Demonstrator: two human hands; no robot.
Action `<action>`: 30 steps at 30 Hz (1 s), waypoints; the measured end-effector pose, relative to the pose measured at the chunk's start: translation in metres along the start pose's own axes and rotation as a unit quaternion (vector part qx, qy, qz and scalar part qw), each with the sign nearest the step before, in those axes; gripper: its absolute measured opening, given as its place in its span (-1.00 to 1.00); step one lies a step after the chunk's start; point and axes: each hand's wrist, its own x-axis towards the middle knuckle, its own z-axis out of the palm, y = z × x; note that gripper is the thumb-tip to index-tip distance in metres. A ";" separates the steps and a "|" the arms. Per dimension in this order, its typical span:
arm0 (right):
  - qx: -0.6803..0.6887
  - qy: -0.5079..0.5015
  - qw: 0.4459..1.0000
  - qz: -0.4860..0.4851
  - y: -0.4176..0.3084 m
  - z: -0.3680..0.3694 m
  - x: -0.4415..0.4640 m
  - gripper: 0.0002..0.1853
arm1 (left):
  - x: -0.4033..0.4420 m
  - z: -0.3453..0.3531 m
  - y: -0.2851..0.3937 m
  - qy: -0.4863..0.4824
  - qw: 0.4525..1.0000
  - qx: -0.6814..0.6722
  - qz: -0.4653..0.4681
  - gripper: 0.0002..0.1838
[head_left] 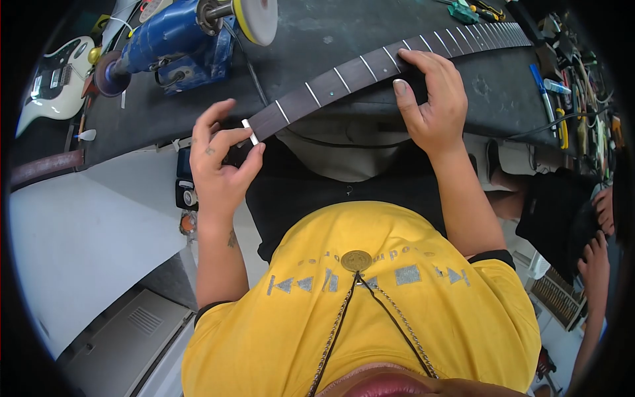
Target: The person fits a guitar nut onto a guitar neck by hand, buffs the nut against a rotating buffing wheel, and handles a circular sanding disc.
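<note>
1. The left hand [223, 159] pinches a slim white nut [250, 132] between thumb and forefinger, at the neck's near end, left of centre.
2. The right hand [433, 99], loosely open, rests a fingertip on the dark, wood-grained neck [357, 74], which runs to the upper right.
3. Silvery frets are in place; no strings are on. Whether the nut is fixed, I cannot tell.
4. Upper left, a scuffed blue grinder [155, 43] stands on the matte black bench [483, 99].
</note>
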 end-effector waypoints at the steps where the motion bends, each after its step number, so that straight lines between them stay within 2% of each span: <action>1: -0.001 0.001 1.000 -0.001 0.000 0.000 0.000 -0.61 | 0.000 0.001 0.002 0.013 1.000 0.008 0.011 -0.65; 8: 0.001 0.003 1.000 -0.003 0.001 0.001 0.001 -0.61 | -0.009 0.004 -0.003 0.006 1.000 0.007 -0.011 -0.65; 14: -0.003 0.002 1.000 -0.004 0.002 0.002 0.001 -0.61 | -0.011 0.008 0.003 0.029 0.996 0.076 0.030 -0.62; 30: 0.003 -0.029 1.000 0.006 -0.001 -0.002 0.005 -0.59 | -0.016 0.013 0.001 0.045 0.996 0.064 0.043 -0.58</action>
